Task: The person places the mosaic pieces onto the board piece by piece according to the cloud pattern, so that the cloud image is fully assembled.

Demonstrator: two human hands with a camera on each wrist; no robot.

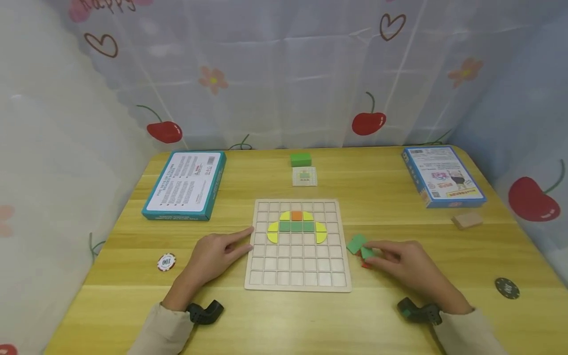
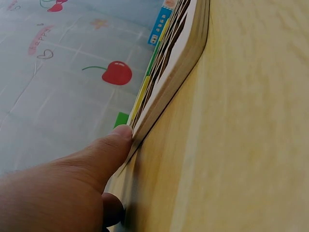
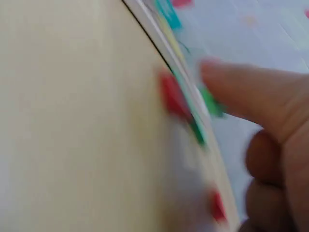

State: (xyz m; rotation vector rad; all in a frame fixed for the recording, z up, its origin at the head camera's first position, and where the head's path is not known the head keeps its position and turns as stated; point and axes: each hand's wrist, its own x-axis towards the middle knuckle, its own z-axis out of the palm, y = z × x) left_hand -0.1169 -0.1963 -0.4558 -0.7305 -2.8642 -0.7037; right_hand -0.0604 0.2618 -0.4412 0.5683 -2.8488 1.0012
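A square wooden grid board [image 1: 303,265] lies in the middle of the table. It bears yellow rounded pieces [image 1: 273,237], an orange square [image 1: 296,216] and a row of green squares [image 1: 297,227]. With thumb and forefinger extended, my left hand [image 1: 215,255] touches the board's left edge; its thumb [image 2: 116,142] also shows against that edge in the left wrist view. To the right of the board, my right hand [image 1: 404,261] pinches a green square tile [image 1: 367,253]. Beside it lies another green tile [image 1: 356,243], with red pieces [image 1: 366,266] partly hidden underneath. The right wrist view is blurred.
Behind the board lie a small pattern card [image 1: 304,176] and a green block [image 1: 301,159]. A teal box [image 1: 185,185] stands back left, a blue box [image 1: 443,175] back right. A wooden block [image 1: 467,220], a white-red chip [image 1: 166,262] and a black chip [image 1: 507,288] lie around.
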